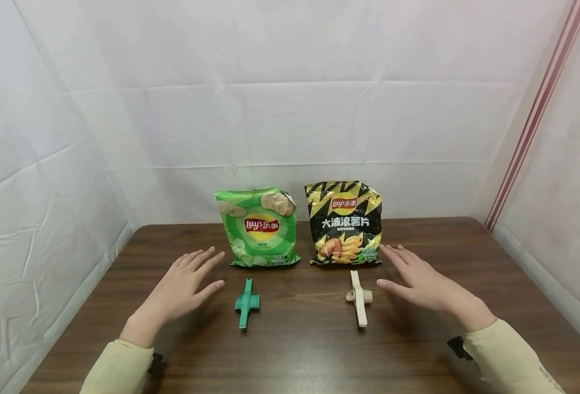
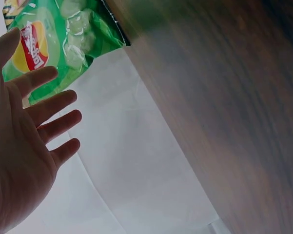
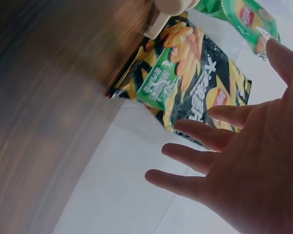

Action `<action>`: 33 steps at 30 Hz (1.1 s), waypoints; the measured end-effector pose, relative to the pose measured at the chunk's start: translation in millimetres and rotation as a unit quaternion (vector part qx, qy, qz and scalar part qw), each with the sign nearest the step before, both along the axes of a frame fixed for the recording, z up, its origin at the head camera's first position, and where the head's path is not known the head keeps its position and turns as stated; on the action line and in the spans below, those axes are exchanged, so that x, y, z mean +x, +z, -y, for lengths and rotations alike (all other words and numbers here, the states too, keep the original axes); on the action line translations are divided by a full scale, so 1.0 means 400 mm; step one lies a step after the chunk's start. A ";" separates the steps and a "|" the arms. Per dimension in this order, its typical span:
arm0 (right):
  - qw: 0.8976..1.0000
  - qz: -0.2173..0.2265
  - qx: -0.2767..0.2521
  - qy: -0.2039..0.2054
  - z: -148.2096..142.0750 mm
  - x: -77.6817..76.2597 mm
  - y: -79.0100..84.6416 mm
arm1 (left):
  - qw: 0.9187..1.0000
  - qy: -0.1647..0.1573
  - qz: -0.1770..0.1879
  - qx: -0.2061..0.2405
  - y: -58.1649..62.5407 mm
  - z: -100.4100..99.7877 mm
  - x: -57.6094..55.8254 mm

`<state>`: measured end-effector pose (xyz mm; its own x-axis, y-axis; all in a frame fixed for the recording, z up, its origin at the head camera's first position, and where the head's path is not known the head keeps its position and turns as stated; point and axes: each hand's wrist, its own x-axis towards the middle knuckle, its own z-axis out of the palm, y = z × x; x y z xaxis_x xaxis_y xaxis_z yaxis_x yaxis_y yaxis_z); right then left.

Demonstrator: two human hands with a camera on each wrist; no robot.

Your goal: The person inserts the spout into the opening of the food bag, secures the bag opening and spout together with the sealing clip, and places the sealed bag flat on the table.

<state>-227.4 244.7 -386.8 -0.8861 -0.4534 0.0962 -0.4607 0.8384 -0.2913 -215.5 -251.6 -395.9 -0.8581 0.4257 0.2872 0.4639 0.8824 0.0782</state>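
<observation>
Just beside the left grip [image 1: 184, 285] lies a teal clip [image 1: 245, 304].

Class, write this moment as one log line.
left grip: open, empty; right grip: open, empty; green bag: upright; black bag: upright; teal clip: in front of green bag; cream clip: in front of black bag
</observation>
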 end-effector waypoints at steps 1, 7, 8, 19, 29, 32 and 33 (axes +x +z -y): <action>1.000 0.001 -0.001 0.002 0.006 0.000 -0.001 | 1.000 -0.003 -0.001 0.000 0.000 -0.001 0.000; 1.000 0.011 -0.016 0.020 0.045 0.000 0.002 | 1.000 -0.012 -0.005 0.007 0.000 -0.005 0.006; 0.999 0.015 -0.019 0.021 0.051 -0.001 0.003 | 1.000 -0.015 -0.007 0.010 0.001 -0.006 0.006; 0.997 0.053 -0.025 0.041 0.114 -0.018 0.013 | 0.998 -0.043 -0.029 0.018 -0.001 -0.025 -0.007; 0.994 0.065 -0.028 0.077 0.164 -0.023 0.017 | 0.999 -0.043 -0.024 0.009 0.000 -0.031 -0.013; 0.994 0.071 -0.022 0.083 0.180 -0.026 0.021 | 0.998 -0.046 -0.032 0.013 0.001 -0.034 -0.012; 0.993 0.075 -0.023 0.084 0.186 -0.026 0.024 | 0.998 -0.048 -0.036 0.013 0.000 -0.035 -0.012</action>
